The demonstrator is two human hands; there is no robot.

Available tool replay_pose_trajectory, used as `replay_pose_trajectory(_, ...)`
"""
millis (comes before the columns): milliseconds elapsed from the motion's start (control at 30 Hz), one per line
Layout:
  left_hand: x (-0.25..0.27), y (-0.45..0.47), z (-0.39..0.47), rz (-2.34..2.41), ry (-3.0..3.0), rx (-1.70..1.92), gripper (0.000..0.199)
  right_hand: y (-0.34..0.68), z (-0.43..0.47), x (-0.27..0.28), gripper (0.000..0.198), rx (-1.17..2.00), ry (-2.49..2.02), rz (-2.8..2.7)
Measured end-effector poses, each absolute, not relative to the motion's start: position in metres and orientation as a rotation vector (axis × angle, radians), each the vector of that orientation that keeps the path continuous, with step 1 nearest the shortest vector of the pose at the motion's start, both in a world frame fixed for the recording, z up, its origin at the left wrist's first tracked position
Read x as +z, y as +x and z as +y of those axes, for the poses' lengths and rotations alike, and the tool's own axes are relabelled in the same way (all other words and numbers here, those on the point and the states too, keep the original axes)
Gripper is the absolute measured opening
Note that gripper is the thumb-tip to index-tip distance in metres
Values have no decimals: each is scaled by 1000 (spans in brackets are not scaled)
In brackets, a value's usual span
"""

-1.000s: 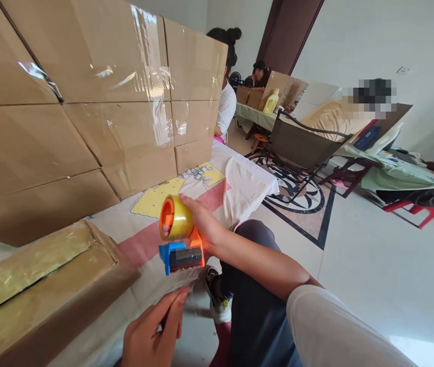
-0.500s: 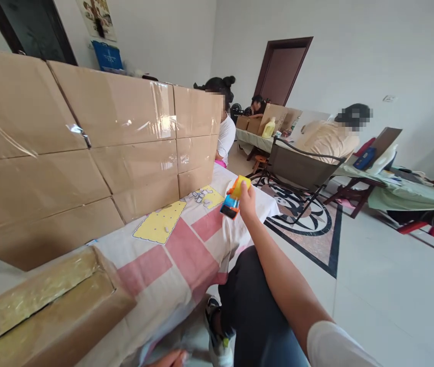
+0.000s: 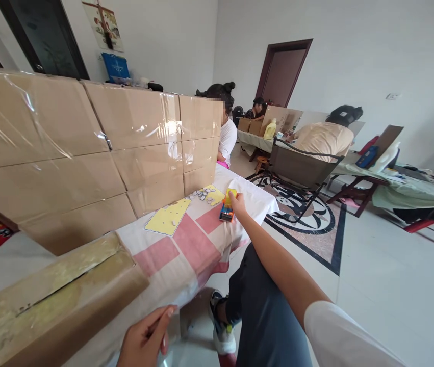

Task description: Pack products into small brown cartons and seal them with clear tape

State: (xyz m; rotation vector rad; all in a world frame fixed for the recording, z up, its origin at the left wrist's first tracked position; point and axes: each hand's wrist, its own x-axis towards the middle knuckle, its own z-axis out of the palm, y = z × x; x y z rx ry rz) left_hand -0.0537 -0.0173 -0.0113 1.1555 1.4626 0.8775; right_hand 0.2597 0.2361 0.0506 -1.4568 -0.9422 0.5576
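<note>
1. A white-walled room with a dark door is shown; a desk (image 3: 186, 250) covered by a pink, white and yellow cloth is backed by a wall of taped cardboard boxes (image 3: 98, 148).
2. The tape dispenser (image 3: 227, 206) is set near the desk's far corner, at about twelve o'clock from the wearer, and is grasped by the right hand (image 3: 237, 203).
3. It is judged light, rigid plastic, best taken by its handle, clear of the cutter.
4. The left hand (image 3: 144, 340), at six o'clock, is pinched on what looks like clear film beside the flattened box (image 3: 56, 300).
5. No writing can be read.
6. Other people are seated beyond.
</note>
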Motion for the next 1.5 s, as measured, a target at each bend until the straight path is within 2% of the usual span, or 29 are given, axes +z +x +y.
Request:
replay_pose_trajectory(100,5,-64,-14,1487,1162,962,65,241,222,71,30,376,-1415,-937)
replay_pose_trajectory(167,18,-71,-11,1506,1202,1017,58,217,204,82,27,366,-1331,-1052)
replay_pose_trajectory(367,57,-92,7,1495,1312,1201,43,125,133,99,36,771,-826,-1678)
replay_pose_trajectory(567,69,-98,15,1456,1173,1311,37,82,119,98,36,879,-498,-1949)
replay_pose_trajectory(800,78,-97,6,1451,1233,1348,31,60,100,97,12,916,-492,-1875)
replay_pose_trajectory(967,84,-92,-5,1496,1249,1396,31,54,83,115,2,826,-465,-1858)
replay_pose_trajectory(1167,85,-93,-24,1453,1404,1445,28,44,64,138,6,754,-410,-1919)
replay_pose_trajectory(1300,90,-100,-33,1453,1298,1512,28,31,56,148,8,799,-377,-1894)
replay_pose_trajectory(1433,101,-112,-42,1349,1055,1485,36,17,47,147,7,704,-331,-1906)
replay_pose_trajectory(1500,105,-121,-49,1319,1005,1439,47,9,43,146,7,700,-307,-1906)
